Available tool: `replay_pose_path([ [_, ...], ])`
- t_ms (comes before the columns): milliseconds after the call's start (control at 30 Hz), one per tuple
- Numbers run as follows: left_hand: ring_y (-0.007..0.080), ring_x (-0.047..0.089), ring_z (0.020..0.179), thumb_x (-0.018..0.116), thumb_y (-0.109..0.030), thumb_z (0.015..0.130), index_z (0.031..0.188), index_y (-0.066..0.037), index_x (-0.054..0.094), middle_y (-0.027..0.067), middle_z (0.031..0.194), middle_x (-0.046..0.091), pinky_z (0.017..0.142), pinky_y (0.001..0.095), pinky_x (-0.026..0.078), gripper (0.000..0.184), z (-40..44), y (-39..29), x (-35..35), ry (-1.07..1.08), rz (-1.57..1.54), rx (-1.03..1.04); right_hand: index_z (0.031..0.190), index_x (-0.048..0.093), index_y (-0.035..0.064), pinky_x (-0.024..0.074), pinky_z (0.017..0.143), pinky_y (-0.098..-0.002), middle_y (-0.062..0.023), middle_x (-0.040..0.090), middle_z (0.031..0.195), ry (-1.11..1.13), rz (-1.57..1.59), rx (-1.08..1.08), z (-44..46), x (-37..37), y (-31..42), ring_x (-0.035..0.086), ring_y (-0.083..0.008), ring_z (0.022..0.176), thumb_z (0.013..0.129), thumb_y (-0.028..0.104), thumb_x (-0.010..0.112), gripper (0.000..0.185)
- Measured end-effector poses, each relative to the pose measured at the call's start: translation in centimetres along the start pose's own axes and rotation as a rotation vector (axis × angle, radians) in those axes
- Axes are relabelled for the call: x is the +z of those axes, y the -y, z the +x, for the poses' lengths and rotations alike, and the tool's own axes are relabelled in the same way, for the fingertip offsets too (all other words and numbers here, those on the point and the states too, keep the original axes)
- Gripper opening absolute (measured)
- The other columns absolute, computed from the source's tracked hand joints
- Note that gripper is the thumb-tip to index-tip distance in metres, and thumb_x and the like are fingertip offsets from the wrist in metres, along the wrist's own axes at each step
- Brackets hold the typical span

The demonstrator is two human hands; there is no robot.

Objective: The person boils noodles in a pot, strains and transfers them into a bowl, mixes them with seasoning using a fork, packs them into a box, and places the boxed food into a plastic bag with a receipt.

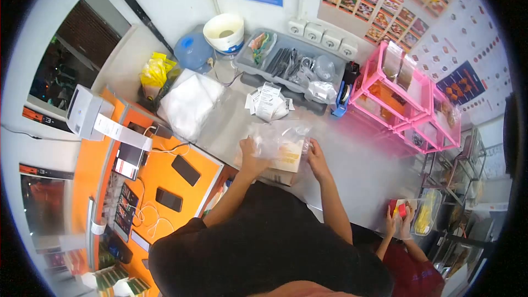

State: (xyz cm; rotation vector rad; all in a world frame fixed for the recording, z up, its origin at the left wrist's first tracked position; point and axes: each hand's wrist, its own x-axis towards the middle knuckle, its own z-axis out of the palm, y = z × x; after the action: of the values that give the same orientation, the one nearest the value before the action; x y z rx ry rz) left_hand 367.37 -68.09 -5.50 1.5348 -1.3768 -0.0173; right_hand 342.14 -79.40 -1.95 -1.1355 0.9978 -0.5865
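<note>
My left hand (252, 157) is closed on the left side of a clear plastic bag (272, 135) over the metal counter. Beneath and partly inside the bag is a pale box (287, 157) with yellow print. At the box's right side my right hand (317, 159) has its fingers curled near the bag's edge; whether they grip it is too small to tell. Just beyond the bag lies a pile of printed white slips (269, 102). A brown cardboard piece (278, 176) shows under the box, close to my body.
A grey tray (264, 66) of cutlery stands at the back, with pink racks (385, 93) to its right. White plastic bags (192, 102) lie at left, beside an orange desk (192, 195) with phones. At lower right, a co-worker's hands (400, 223) hold a red box.
</note>
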Motion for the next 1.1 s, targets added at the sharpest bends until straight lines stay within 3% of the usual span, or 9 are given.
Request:
replay_pose_path([
  [100,0.0317,0.064,0.101,0.076,-0.019,0.075,0.11,-0.008,0.073,0.0074,0.1,0.071,0.084,0.0472,0.048,0.037,2.0,-2.2,-2.9,0.071,-0.109,-0.416,0.141,0.057,0.0136,0.0535,0.08,-0.0354,-0.009,0.069,0.119,0.066,0.046,0.085,0.2,2.3,-0.1,0.066,-0.0201,0.098,0.104,0.027,0.062,0.04],
  [200,0.0309,0.066,0.094,0.074,-0.016,0.072,0.106,-0.009,0.074,0.006,0.097,0.072,0.081,0.0477,0.051,0.034,-1.3,2.0,-2.5,0.207,-0.04,-0.561,0.127,0.068,0.0105,0.0555,0.08,-0.0383,-0.014,0.073,0.114,0.365,-0.691,-0.076,5.5,0.0,-2.4,0.07,-0.0256,0.095,0.099,0.025,0.065,0.032],
  [333,0.0289,0.067,0.094,0.071,-0.014,0.074,0.102,-0.012,0.076,0.0052,0.102,0.074,0.076,0.0458,0.055,0.028,-0.2,0.0,-4.9,0.238,0.048,-0.51,0.097,0.075,0.0039,0.0544,0.073,-0.0445,-0.0195,0.073,0.089,0.065,-0.988,-0.459,17.2,5.1,12.3,0.071,-0.037,0.082,0.096,0.021,0.063,0.021],
  [367,0.0266,0.07,0.093,0.071,-0.013,0.077,0.099,-0.013,0.079,0.0052,0.103,0.076,0.077,0.0414,0.057,0.023,1.8,-1.7,-5.7,0.345,0.591,-0.168,0.081,0.068,0.0001,0.0502,0.074,-0.0517,-0.0228,0.065,0.078,-0.056,-0.789,-0.671,20.8,7.7,15.0,0.065,-0.043,0.081,0.093,0.022,0.065,0.026],
  [467,0.0276,0.072,0.089,0.072,-0.015,0.078,0.1,-0.015,0.08,0.0062,0.1,0.077,0.077,0.0426,0.057,0.023,2.3,-2.6,-6.6,0.286,0.53,-0.131,0.089,0.073,-0.0005,0.0554,0.072,-0.0513,-0.025,0.07,0.079,0.117,-0.922,-0.867,36.4,14.3,17.6,0.07,-0.0462,0.077,0.088,0.012,0.063,0.016],
  [600,0.0266,0.074,0.091,0.075,-0.019,0.079,0.098,-0.015,0.081,0.0068,0.099,0.079,0.082,0.0436,0.057,0.02,2.1,-2.6,-6.0,0.229,0.102,-0.495,0.105,0.075,-0.0047,0.0576,0.088,-0.0505,-0.0273,0.074,0.1,0.347,-1.529,-0.502,54.7,21.4,7.2,0.073,-0.0436,0.094,0.091,0.011,0.058,0.027],
  [767,0.0261,0.074,0.093,0.078,-0.02,0.08,0.097,-0.011,0.08,0.0089,0.1,0.079,0.082,0.0406,0.058,0.02,0.3,-1.7,-6.2,0.432,0.34,-0.373,0.114,0.076,0.0028,0.0543,0.096,-0.0546,-0.0233,0.072,0.12,0.093,-1.444,-0.667,50.2,22.2,8.8,0.069,-0.0437,0.111,0.091,0.013,0.059,0.03],
  [900,0.0289,0.072,0.087,0.077,-0.022,0.081,0.101,-0.009,0.077,0.0085,0.096,0.077,0.076,0.0414,0.055,0.024,2.1,-4.0,-6.8,0.159,-0.535,-0.94,0.117,0.077,0.007,0.0551,0.093,-0.0553,-0.0208,0.072,0.123,0.256,-1.479,-0.381,49.3,22.3,11.8,0.07,-0.0392,0.113,0.095,0.02,0.057,0.033],
  [1100,0.0271,0.07,0.086,0.077,-0.019,0.077,0.099,-0.009,0.074,0.0078,0.096,0.075,0.078,0.0399,0.051,0.025,2.3,-4.7,-7.4,0.131,0.146,-0.402,0.106,0.078,0.0056,0.0585,0.086,-0.0529,-0.0192,0.076,0.112,0.305,-1.668,-0.619,51.6,21.7,11.4,0.072,-0.0375,0.108,0.09,0.013,0.061,0.025],
])
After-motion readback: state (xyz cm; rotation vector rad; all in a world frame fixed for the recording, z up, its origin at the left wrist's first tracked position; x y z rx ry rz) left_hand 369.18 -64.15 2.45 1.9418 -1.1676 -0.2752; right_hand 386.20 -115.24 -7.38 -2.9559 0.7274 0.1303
